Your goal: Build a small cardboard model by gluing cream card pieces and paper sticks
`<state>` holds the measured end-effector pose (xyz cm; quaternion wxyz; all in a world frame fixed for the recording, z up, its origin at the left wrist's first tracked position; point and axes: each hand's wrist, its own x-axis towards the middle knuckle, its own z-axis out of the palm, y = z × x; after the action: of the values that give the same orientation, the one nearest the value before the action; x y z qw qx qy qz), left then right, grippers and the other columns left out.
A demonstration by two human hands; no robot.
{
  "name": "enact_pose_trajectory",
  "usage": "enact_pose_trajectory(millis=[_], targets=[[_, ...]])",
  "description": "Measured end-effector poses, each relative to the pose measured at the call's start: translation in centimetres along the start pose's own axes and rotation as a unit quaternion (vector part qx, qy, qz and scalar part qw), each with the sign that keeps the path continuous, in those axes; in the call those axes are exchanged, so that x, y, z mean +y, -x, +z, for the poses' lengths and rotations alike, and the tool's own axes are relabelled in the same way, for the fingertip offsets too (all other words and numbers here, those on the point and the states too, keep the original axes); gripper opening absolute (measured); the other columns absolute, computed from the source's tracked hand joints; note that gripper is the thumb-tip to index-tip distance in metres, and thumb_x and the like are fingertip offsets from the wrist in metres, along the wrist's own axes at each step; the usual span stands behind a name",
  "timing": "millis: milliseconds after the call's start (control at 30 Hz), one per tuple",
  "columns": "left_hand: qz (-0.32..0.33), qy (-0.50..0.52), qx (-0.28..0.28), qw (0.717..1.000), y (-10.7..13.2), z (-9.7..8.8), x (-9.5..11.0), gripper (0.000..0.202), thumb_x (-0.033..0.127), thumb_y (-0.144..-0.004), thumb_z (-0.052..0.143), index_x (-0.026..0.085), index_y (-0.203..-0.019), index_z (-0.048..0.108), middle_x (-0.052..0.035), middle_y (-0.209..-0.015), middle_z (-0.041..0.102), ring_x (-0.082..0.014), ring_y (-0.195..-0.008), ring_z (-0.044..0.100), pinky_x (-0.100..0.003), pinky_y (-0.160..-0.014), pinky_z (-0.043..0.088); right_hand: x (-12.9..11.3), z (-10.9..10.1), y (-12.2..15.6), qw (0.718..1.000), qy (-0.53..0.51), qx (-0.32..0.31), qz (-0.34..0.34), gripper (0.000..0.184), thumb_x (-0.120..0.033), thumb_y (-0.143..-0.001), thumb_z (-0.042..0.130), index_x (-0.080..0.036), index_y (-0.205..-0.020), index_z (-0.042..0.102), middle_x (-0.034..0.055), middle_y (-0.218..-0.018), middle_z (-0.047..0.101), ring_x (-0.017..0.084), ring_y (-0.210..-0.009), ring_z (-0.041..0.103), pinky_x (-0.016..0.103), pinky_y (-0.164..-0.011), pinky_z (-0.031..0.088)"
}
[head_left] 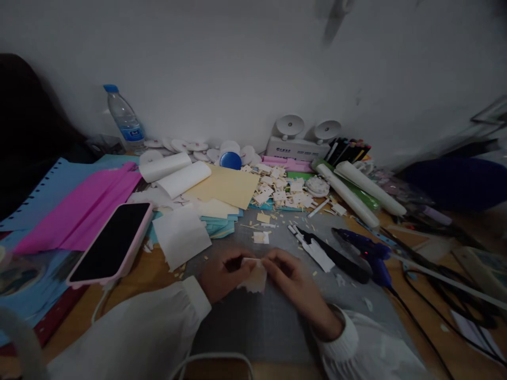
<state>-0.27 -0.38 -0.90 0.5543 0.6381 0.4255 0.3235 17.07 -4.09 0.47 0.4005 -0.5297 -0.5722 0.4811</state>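
Note:
My left hand (pixel 222 274) and my right hand (pixel 291 279) meet over a grey cutting mat (pixel 273 322) at the near middle of the desk. Both pinch the top edge of a small cream paper piece (pixel 255 278) that hangs between them. Fingers of both hands are curled closed on it. White sleeves cover both wrists. Small cream paper scraps (pixel 261 237) lie on the mat just beyond the hands.
A phone in a pink case (pixel 111 244) lies left of the mat. Pink paper (pixel 79 208), white rolls (pixel 174 174) and cream sheets (pixel 225 187) lie behind. A blue glue gun (pixel 368 253) and black tool (pixel 336 256) rest right. A water bottle (pixel 124 120) stands by the wall.

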Motion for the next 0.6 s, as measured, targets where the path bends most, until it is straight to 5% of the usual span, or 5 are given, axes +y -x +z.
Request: enact_pose_trajectory(millis=[233, 333, 400, 500, 600], targets=[[-0.027, -0.004, -0.001, 1.000, 0.1, 0.0, 0.3, 0.027, 0.042, -0.074, 0.063, 0.016, -0.077, 0.065, 0.0015, -0.060, 0.055, -0.0135, -0.056, 0.050, -0.022, -0.051, 0.039, 0.0, -0.5, 0.4, 1.000, 0.009, -0.014, 0.021, 0.038, -0.054, -0.087, 0.053, -0.018, -0.077, 0.059, -0.0025, -0.059, 0.052, 0.010, -0.050, 0.045, 0.021, -0.046, 0.037], [-0.030, -0.002, 0.009, 1.000, 0.1, 0.0, 0.3, 0.029, 0.044, -0.075, 0.061, 0.015, -0.075, 0.063, 0.0026, -0.057, 0.051, -0.0124, -0.054, 0.047, -0.021, -0.048, 0.036, -0.1, -2.8, 2.2, 0.996, 0.077, 0.040, 0.024, 0.037, -0.054, -0.086, 0.052, -0.018, -0.085, 0.064, 0.0003, -0.063, 0.060, 0.012, -0.051, 0.052, 0.023, -0.046, 0.040], [-0.034, 0.007, 0.013, 0.999, 0.1, 0.1, 0.1, 0.030, 0.046, -0.075, 0.060, 0.015, -0.076, 0.063, 0.0030, -0.056, 0.049, -0.0122, -0.053, 0.047, -0.021, -0.047, 0.035, 0.0, -5.4, 4.4, 0.981, 0.167, 0.086, 0.037, 0.040, -0.053, -0.087, 0.050, -0.020, -0.068, 0.063, 0.0000, -0.055, 0.057, 0.014, -0.048, 0.053, 0.024, -0.046, 0.041], [-0.044, 0.025, 0.018, 0.999, 0.1, 0.3, -0.1, 0.032, 0.047, -0.075, 0.060, 0.015, -0.076, 0.062, 0.0026, -0.056, 0.050, -0.0121, -0.052, 0.048, -0.021, -0.046, 0.037, 0.6, -9.7, 8.4, 0.930, 0.277, 0.231, 0.075, 0.047, -0.060, -0.083, 0.048, -0.022, -0.057, 0.061, 0.0025, -0.050, 0.059, 0.019, -0.046, 0.058, 0.029, -0.045, 0.045], [-0.076, 0.057, 0.011, 0.995, 0.0, 0.4, -0.3, 0.034, 0.048, -0.075, 0.062, 0.015, -0.080, 0.063, 0.0023, -0.058, 0.052, -0.0124, -0.052, 0.050, -0.021, -0.045, 0.041, 1.6, -13.2, 10.7, 0.834, 0.375, 0.379, 0.141, 0.040, -0.062, -0.078, 0.051, -0.025, -0.073, 0.065, 0.0082, -0.066, 0.068, 0.027, -0.057, 0.066, 0.036, -0.048, 0.049]])
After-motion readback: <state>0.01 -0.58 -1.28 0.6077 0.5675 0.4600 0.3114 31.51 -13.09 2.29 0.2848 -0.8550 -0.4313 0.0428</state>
